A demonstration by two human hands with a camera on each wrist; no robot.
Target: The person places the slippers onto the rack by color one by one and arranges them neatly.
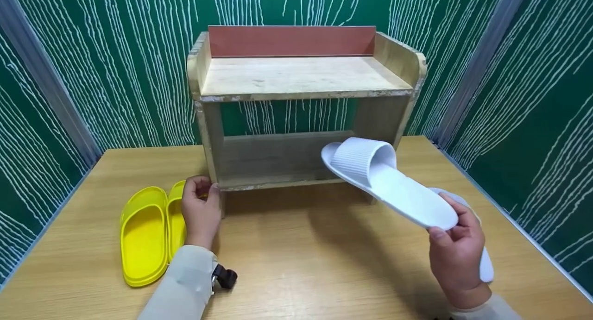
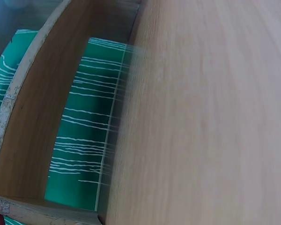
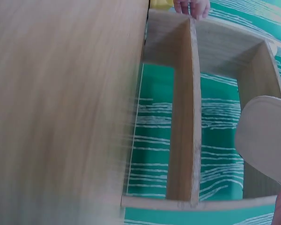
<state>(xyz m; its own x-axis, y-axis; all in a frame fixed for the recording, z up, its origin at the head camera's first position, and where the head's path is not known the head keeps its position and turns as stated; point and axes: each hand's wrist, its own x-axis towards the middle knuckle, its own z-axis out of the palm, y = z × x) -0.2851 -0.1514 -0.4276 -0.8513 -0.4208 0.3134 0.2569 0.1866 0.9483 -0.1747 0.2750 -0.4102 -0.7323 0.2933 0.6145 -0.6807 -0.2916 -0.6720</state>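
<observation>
My right hand (image 1: 458, 250) pinches the heel of a white slipper (image 1: 407, 192) between thumb and fingers. Its ribbed strap end points up and left, raised in front of the shelf's right side. In the right wrist view the slipper's sole (image 3: 267, 136) faces the camera. A second white slipper (image 1: 486, 266) lies on the table, mostly hidden behind that hand. At the small wooden shelf (image 1: 305, 74), my left hand (image 1: 202, 211) grips the lower part of the left side panel, thumb against its front edge. In the right wrist view, left-hand fingers (image 3: 192, 7) touch that panel.
Two yellow slippers (image 1: 143, 236) stand side by side left of the shelf, one partly behind my left hand. The shelf has an upper board, a lower board (image 1: 278, 160) and a red back strip (image 1: 292, 41). Green walls with white streaks (image 1: 139, 70) enclose the wooden table (image 1: 278, 264).
</observation>
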